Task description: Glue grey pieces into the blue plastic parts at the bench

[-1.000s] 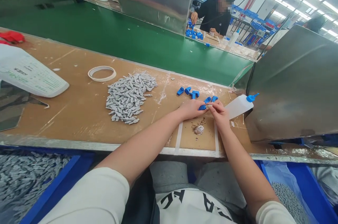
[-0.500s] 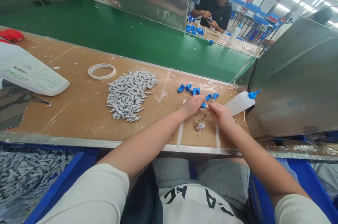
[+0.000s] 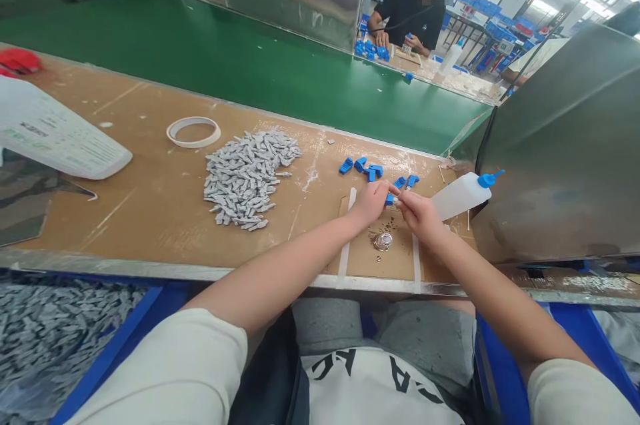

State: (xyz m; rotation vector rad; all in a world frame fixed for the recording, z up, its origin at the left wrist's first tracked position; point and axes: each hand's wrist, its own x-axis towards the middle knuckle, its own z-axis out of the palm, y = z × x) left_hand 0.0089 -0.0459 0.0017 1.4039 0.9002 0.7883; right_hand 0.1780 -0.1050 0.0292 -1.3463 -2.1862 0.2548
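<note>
Two hands, both yours, meet left of the squeeze bottle [image 3: 459, 198], over the tabletop [image 3: 165, 205]. Your left hand [image 3: 369, 205] has its grip closed on one blue part [image 3: 389, 199], located left of the bottle. Your right hand [image 3: 421, 215] is between that part and the bottle, its grip pinched on a small pale piece [image 3: 397, 200]; whether the two are joined is too small to tell. Other blue parts [image 3: 346, 165] lie left of the bottle, slightly farther from you. A small shiny round object [image 3: 383, 241] sits left of the bottle, nearer to you. The heap of gray pieces [image 3: 250, 175] lies well left of the bottle.
</note>
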